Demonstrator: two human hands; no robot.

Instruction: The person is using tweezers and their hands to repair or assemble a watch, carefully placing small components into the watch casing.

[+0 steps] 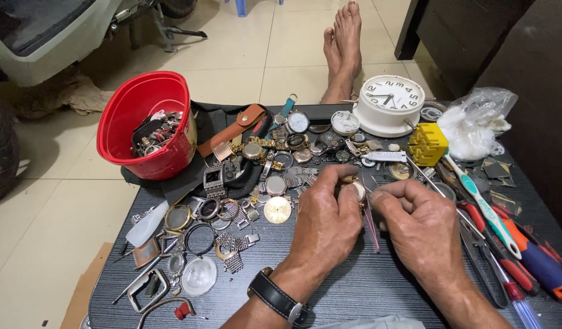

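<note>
Left hand [327,214] pinches small watch case [356,189] at table centre; right hand [418,226] closed on tweezers [371,220], tips at case's 4 o'clock. Risk: slip flicks parts into clutter at 9 o'clock.

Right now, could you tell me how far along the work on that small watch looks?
Done: little shows as finished; loose dials, bezels and bracelet links lie spread on the dark table. In hand: the left hand pinches a small round watch case, and the right hand works at it with a slim red-handled tool. Left: many watches wait, plus more parts in the red bucket.
</note>
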